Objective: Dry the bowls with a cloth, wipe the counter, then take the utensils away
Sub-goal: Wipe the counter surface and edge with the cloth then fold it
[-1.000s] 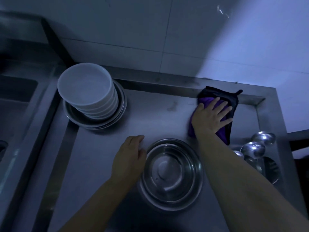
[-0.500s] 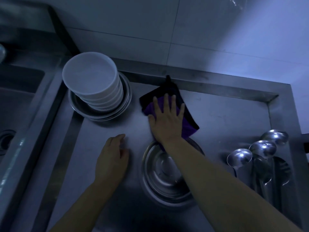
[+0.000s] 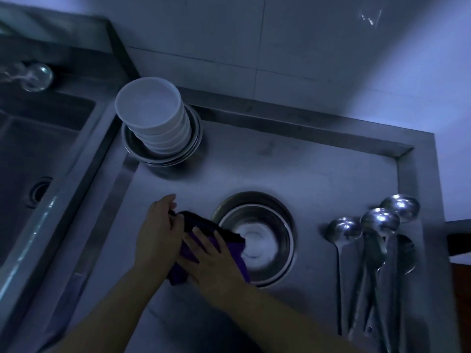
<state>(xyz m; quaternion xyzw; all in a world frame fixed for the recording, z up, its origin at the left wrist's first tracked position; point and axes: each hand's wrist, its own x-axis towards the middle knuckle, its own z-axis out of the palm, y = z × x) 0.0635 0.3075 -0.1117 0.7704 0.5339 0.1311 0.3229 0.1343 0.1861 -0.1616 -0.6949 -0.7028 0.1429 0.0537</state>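
Cloth (image 3: pixel 237 250) swept from back edge to front-left; right hand (image 3: pixel 216 261) flat on it, left hand (image 3: pixel 159 235) pinching its edge. Counter (image 3: pixel 318 174) wipe looks mostly done; ladles (image 3: pixel 367 250) still out.

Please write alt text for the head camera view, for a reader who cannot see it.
Both hands, left hand and right hand, are on a purple cloth on a steel counter, beside a metal bowl. A stack of white bowls stands behind, ladles lie at right, and a sink is at left.
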